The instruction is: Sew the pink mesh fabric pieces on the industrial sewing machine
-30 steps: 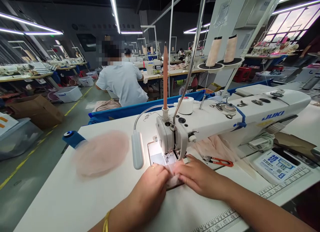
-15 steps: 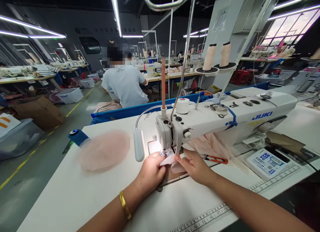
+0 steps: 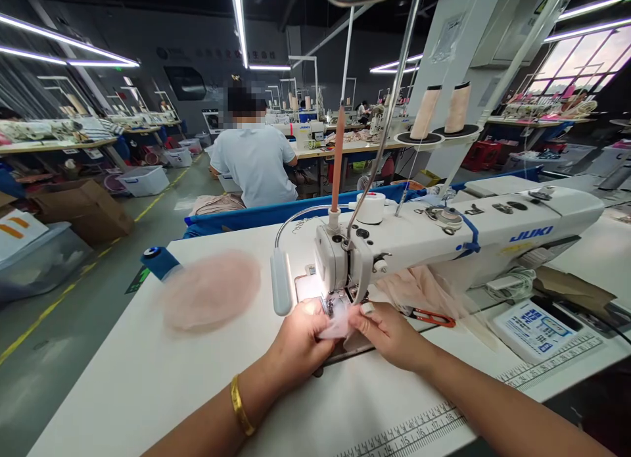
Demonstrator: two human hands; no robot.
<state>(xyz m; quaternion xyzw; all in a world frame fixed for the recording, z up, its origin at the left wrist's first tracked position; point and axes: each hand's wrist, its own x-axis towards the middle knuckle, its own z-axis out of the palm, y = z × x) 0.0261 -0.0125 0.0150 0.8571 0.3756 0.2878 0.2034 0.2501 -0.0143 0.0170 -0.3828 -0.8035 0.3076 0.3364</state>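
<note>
My left hand (image 3: 300, 342) and my right hand (image 3: 387, 332) pinch a small pale pink fabric piece (image 3: 336, 327) between them, just in front of the needle of a white JUKI sewing machine (image 3: 444, 237). Both hands are closed on the piece, left hand on its left edge, right hand on its right edge. A gold bangle sits on my left wrist. The needle area is lit by the machine's gooseneck lamp (image 3: 281, 290). More pink fabric (image 3: 421, 291) is bunched under the machine arm, behind my right hand.
A stack of round pink pieces (image 3: 211, 289) lies on the white table (image 3: 148, 378) to the left. Red-handled snips (image 3: 434, 318) and a control panel (image 3: 535, 329) lie to the right. Two thread cones (image 3: 441, 108) stand behind. A person in a light shirt (image 3: 254, 164) sits ahead.
My hands have lifted the fabric piece off the table and brought it up close to the needle; earlier they pressed it flat nearer to me.
</note>
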